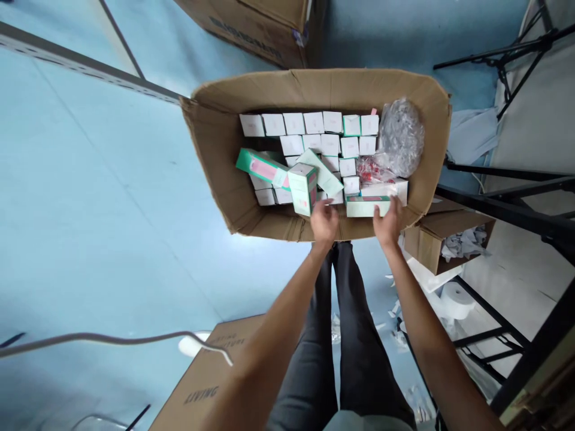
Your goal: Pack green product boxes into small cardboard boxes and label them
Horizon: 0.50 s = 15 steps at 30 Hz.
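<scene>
A large open cardboard carton (211, 140) stands in front of my legs, holding several small white and green boxes in rows. My left hand (325, 221) reaches over its near wall, fingers slightly blurred and apart, beside a tilted white-green box (303, 190). I see nothing held in it. At the near right, my right hand (389, 221) has its thumb and fingers around the right end of a flat-lying small box (362, 208). Another green box (257, 167) with a pink panel and a pale box (321, 170) lie slanted on top of the rows.
Clear plastic wrap (401, 133) and a red-printed plastic bag (372, 170) fill the carton's right end. A second carton (251, 30) stands beyond it. Black metal table legs (507, 209) and a box of crumpled paper (431, 245) are at right. Another carton (202, 383) sits at lower left.
</scene>
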Available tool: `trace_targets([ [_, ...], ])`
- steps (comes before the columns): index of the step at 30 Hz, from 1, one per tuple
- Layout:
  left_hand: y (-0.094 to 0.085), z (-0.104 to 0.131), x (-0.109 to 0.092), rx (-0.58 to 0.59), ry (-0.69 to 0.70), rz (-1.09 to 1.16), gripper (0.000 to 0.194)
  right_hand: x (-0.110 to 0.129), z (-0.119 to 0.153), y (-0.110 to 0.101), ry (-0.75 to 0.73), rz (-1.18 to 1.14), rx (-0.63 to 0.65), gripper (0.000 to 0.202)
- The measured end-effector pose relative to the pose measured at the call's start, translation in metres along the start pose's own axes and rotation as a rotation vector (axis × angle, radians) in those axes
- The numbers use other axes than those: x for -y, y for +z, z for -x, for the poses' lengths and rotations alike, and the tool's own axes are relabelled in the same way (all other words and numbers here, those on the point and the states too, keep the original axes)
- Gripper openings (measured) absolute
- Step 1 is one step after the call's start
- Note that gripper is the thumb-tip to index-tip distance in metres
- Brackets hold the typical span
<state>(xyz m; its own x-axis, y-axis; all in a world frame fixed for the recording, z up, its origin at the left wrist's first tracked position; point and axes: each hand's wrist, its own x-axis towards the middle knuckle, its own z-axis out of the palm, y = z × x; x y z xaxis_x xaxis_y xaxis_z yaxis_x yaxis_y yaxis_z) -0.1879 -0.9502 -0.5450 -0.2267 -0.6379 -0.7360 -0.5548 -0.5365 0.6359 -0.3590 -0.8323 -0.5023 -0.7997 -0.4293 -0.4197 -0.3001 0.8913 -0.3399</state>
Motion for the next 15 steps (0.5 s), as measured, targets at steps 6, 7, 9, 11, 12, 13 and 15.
trace_targets([
  [6, -0.060, -0.061, -0.005, -0.282, -0.148, -0.289, 0.090, 0.108, -0.040, 0.091, -0.270, 0.163, 0.368, 0.078],
  [7, -0.063, -0.070, -0.003, -0.225, -0.230, -0.287, 0.084, 0.119, -0.046, 0.105, -0.258, 0.207, 0.406, 0.084],
  [9, -0.067, -0.078, 0.003, -0.160, -0.303, -0.301, 0.070, 0.133, -0.055, 0.125, -0.222, 0.290, 0.440, 0.094],
  [11, -0.070, -0.075, 0.010, -0.188, -0.257, -0.337, 0.063, 0.138, -0.059, 0.135, -0.211, 0.343, 0.434, 0.095],
  [12, -0.073, -0.070, 0.013, -0.213, -0.214, -0.342, 0.062, 0.139, -0.059, 0.136, -0.213, 0.356, 0.425, 0.094],
  [13, -0.078, -0.064, 0.015, -0.240, -0.165, -0.330, 0.060, 0.139, -0.059, 0.135, -0.214, 0.359, 0.412, 0.092],
  [15, -0.092, -0.054, 0.020, -0.320, -0.091, -0.253, 0.058, 0.142, -0.059, 0.130, -0.197, 0.331, 0.379, 0.088],
])
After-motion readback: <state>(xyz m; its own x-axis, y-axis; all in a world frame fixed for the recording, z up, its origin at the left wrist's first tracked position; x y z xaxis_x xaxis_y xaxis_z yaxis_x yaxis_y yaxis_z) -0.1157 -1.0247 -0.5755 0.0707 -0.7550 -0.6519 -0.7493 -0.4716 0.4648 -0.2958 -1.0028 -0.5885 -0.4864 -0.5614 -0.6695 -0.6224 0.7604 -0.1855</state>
